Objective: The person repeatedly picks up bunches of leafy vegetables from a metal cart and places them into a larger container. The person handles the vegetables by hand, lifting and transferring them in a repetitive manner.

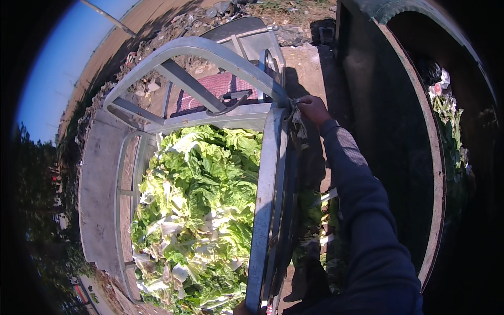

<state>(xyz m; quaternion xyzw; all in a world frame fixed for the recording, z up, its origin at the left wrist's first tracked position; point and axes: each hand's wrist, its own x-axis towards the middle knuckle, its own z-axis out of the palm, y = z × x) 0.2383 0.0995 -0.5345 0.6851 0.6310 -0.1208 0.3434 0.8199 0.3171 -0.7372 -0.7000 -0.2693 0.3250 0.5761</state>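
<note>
cart bed heaped with cabbage leaves, none unloaded that we see | our right hand pinches the cord knot on the side-panel corner (knot not yet loose) | left hand barely visible at lower edge, grip unclear

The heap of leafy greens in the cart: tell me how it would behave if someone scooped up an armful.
The leafy greens look loose and floppy, so an armful would probably sag and shed leaves; some already lie on the ground beside the cart. Each leaf seems light, but the heap fills the cart and is likely heavy together. The pale ribs look crisp and may snap if squeezed.
</note>
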